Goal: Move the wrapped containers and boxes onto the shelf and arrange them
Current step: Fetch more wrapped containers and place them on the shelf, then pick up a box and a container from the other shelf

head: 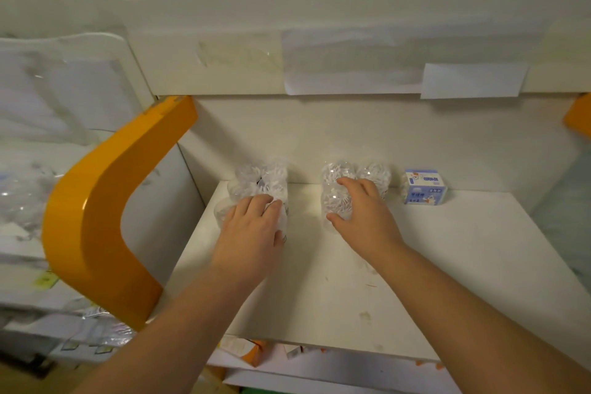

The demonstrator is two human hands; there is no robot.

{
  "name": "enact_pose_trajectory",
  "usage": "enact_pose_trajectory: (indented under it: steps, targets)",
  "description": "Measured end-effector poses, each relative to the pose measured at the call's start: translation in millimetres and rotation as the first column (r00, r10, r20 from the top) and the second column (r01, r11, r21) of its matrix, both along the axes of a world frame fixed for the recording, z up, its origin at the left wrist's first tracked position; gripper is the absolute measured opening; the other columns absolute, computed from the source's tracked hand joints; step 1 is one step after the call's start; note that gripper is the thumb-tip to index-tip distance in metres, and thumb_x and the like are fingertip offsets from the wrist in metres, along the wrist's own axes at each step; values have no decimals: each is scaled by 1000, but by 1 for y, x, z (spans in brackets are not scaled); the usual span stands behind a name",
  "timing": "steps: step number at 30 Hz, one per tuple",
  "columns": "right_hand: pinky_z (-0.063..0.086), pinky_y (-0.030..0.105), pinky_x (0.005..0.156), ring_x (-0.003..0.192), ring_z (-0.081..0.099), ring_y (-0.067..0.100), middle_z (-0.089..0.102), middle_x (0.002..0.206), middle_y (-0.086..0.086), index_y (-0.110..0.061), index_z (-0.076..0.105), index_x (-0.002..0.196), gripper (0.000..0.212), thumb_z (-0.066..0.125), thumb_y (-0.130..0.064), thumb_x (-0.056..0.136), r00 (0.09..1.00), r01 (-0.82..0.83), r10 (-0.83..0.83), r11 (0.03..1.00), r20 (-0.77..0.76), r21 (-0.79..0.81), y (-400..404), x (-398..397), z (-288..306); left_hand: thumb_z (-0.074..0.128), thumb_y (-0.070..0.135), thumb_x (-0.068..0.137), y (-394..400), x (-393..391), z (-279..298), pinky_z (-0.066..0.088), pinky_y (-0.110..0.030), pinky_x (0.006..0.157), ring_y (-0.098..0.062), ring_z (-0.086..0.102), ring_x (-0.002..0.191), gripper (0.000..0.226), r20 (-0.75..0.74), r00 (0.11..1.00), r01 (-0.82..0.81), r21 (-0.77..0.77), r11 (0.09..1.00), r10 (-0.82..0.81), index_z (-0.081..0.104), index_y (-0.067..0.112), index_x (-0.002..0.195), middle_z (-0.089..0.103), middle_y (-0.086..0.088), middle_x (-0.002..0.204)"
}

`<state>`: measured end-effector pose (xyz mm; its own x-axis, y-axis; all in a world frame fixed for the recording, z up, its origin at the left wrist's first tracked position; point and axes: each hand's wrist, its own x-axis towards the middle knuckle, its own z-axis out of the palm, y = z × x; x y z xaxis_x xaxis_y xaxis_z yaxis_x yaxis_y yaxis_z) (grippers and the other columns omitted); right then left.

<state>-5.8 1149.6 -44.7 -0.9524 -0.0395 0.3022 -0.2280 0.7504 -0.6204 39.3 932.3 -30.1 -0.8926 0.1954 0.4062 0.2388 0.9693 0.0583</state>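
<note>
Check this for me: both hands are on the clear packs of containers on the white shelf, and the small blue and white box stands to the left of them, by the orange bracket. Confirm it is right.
Not quite. The head view shows the small box to the right of the packs, away from the orange bracket. The rest holds: the left hand and right hand are each on a clear pack on the white shelf.

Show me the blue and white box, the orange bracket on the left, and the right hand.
blue and white box point(423, 186), head view, on its front face.
orange bracket point(96, 201), head view, on its curved middle.
right hand point(364, 214), head view, on the back of the hand.
</note>
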Motion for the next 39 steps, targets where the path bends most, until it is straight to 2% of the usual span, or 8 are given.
enact_pose_trajectory:
  steps: [8,10,14,19,25,33,37,39]
  targets:
    - [48,36,94,122,49,20,39,138,-8,-34,40,140,74,76,-40,76,1000,-3,4,1000,-24,28,3,9,6,71,26,71,-1,2,1,45,-43,93,-29,54,112,49,11,1000,-28,46,999,27,62,16,119,59,-2,122]
    - [47,35,96,124,47,19,38,138,-10,-33,42,139,71,75,-40,77,998,-4,5,1000,-60,28,5,15,11,72,29,73,-2,5,5,42,-41,97,-29,53,115,52,-5,999,-45,58,997,46,62,15,122,59,-2,124]
    - [40,24,92,125,46,14,41,134,-14,-30,49,134,60,73,-34,79,990,-26,27,1000,-141,10,-1,30,28,70,33,78,-5,20,25,41,-40,103,-27,52,121,55,-58,997,-51,87,995,57,60,13,128,59,-3,129]
    - [37,21,96,120,50,14,50,127,-10,-27,56,125,52,76,-29,76,975,-72,51,993,-216,-90,-17,49,51,63,40,86,-18,50,66,35,-34,108,-20,45,127,56,-126,990,-57,97,994,69,53,19,137,54,3,135]
    - [37,16,92,108,51,4,49,116,-15,-29,58,120,46,75,-32,77,962,-174,132,970,-238,-167,-59,69,72,60,42,88,-59,86,111,30,-31,109,-18,42,128,54,-194,960,-177,137,975,201,53,20,136,53,2,136]
    - [38,19,96,111,49,5,48,121,-13,-29,57,123,47,73,-36,79,945,-276,240,950,-222,-148,-120,76,101,63,33,87,-138,114,131,36,-39,104,-23,46,124,49,-196,919,-302,205,931,341,55,19,134,55,-1,133]
    - [45,29,98,113,49,6,48,122,-13,-30,56,124,47,72,-38,81,933,-305,268,943,-239,-133,-161,77,118,62,33,87,-184,117,130,35,-41,106,-21,44,126,49,-186,905,-329,264,907,383,55,20,134,54,0,134]
    - [46,29,97,112,49,5,48,121,-15,-31,55,125,47,71,-39,82,923,-321,281,939,-262,-124,-187,78,126,61,33,88,-211,116,128,35,-41,106,-20,42,127,50,-170,901,-344,282,896,399,53,21,136,52,1,136]
